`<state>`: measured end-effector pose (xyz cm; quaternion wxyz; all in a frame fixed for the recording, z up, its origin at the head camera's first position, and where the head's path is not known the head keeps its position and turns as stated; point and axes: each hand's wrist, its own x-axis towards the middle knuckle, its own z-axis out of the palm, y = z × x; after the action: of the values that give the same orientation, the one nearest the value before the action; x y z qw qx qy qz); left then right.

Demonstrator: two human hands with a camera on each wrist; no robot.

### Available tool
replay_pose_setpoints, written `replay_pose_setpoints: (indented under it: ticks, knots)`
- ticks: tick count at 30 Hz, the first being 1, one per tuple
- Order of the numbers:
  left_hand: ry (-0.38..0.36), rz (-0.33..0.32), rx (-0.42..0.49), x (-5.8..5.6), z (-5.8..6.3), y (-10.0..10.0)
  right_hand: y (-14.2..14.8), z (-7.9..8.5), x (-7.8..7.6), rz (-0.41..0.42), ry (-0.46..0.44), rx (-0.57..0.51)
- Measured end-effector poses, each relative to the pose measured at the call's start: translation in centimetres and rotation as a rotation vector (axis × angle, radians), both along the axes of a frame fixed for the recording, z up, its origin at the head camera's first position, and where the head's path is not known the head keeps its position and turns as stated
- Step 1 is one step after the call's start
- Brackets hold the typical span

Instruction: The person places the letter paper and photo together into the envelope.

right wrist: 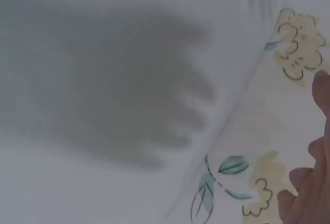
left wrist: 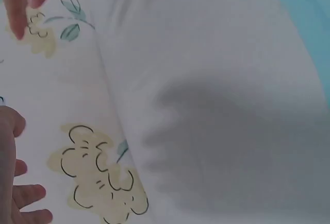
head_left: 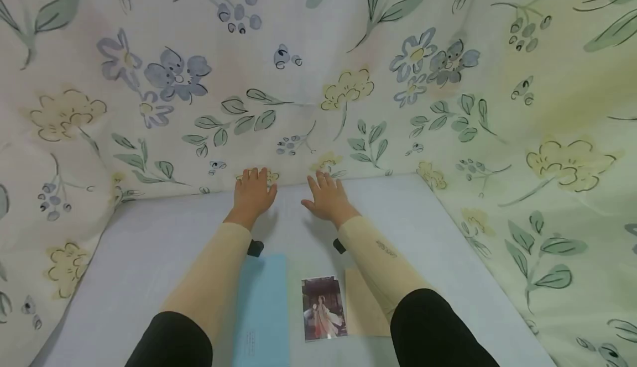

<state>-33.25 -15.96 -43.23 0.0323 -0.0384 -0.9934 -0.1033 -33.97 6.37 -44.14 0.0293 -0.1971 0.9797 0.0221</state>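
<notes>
Both hands stretch forward over the white tabletop, apart from each other, with shadows beneath them. My left hand (head_left: 252, 197) has its fingers extended toward the floral cloth (head_left: 308, 135) at the back and holds nothing. To its right, my right hand (head_left: 328, 200) is spread with its thumb out, also holding nothing. In the right wrist view, fingers (right wrist: 304, 183) show at the right edge over the cloth. Nearer me lie a light blue flat sheet or folder (head_left: 264, 312), a photo (head_left: 323, 309) of a person in a long robe, and a tan paper piece (head_left: 360, 312) partly behind the right forearm.
The white tabletop (head_left: 199, 234) meets the floral cloth at the back and on both sides. A small black piece (head_left: 255, 247) shows beside the left wrist and another black piece (head_left: 339, 246) by the right wrist.
</notes>
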Motion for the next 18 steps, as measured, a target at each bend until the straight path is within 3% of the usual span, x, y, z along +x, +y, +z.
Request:
replay_pose_setpoints:
  ticks: [10, 18]
  knots:
    - [0.073, 0.02, 0.042, 2.6, -2.5, -0.2, 0.0, -3.1, 2.7, 0.059, 0.012, 0.03]
    - [0.089, 0.024, 0.066, 4.9, -2.7, 0.2, 0.1, -3.7, 3.8, 0.102, 0.037, 0.014]
